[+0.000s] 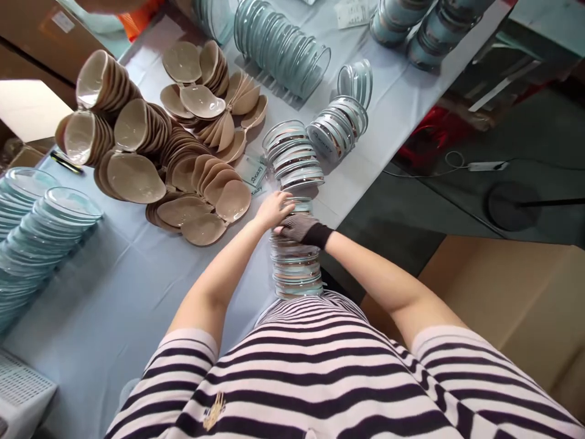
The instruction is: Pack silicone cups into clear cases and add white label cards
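Note:
A row of clear round plastic cases [297, 268], some with tan contents, runs along the table edge by my body. My right hand [299, 228], in a dark striped glove with a black cuff, wraps around the row's middle. Beside it my bare left hand [273, 210] has its fingers closed over the same cases; its fingertips are partly hidden. More clear cases [295, 155] stand just past my hands. Left of them lies a pile of tan stick-on bra cups [137, 177], nested in stacks. Small clear printed packets [253, 171] lie between cups and cases.
Filled printed cases [338, 128] lie farther along the edge. Clear shells [278, 46] lie in a row at the back; more shells [50, 238] are stacked at left. A yellow-black pen [67, 163] lies near the cups. A cardboard box [498, 305] stands at right, a white basket [22, 390] lower left.

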`<act>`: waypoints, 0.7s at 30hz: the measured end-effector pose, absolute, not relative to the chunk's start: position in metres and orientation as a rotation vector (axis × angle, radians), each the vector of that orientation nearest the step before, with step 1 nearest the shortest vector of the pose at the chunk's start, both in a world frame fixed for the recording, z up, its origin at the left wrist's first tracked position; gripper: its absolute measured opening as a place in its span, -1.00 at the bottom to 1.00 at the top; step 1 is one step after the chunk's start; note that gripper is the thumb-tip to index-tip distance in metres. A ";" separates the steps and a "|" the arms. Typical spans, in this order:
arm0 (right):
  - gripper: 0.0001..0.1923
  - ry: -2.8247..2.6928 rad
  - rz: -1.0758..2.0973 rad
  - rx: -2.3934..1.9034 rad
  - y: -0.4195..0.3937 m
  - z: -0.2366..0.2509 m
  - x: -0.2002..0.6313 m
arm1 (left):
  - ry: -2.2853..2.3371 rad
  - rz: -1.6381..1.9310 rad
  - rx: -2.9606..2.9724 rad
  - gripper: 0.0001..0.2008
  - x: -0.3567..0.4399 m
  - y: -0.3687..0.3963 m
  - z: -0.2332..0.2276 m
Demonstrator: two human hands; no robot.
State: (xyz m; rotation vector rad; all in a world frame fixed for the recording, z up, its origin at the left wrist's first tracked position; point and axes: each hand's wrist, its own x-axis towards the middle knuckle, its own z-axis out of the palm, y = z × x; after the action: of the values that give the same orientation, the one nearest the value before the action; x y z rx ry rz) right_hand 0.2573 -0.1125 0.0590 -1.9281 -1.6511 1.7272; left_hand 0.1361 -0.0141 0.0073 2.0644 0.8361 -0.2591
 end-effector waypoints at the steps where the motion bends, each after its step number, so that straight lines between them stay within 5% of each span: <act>1: -0.67 -1.584 1.756 -1.994 -0.126 0.057 0.274 | 0.890 -0.172 2.117 -0.54 0.131 -0.021 0.007; 11: -0.82 -0.834 2.491 -1.767 -0.207 -0.004 0.301 | 0.964 -0.173 2.154 -0.55 0.122 -0.031 0.006; 14: -0.95 -0.878 2.536 -1.749 -0.203 -0.009 0.309 | 0.953 -0.181 2.150 -0.57 0.121 -0.026 0.004; 21: -0.75 -1.423 2.223 -1.774 -0.182 0.056 0.287 | 0.929 -0.210 2.103 -0.56 0.120 -0.020 -0.001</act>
State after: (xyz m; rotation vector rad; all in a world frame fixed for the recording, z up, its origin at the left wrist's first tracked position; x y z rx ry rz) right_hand 0.2874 -0.1825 0.0560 -1.7741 -1.4227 2.2229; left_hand 0.1198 -0.0203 -0.0010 2.1031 0.9287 -0.2100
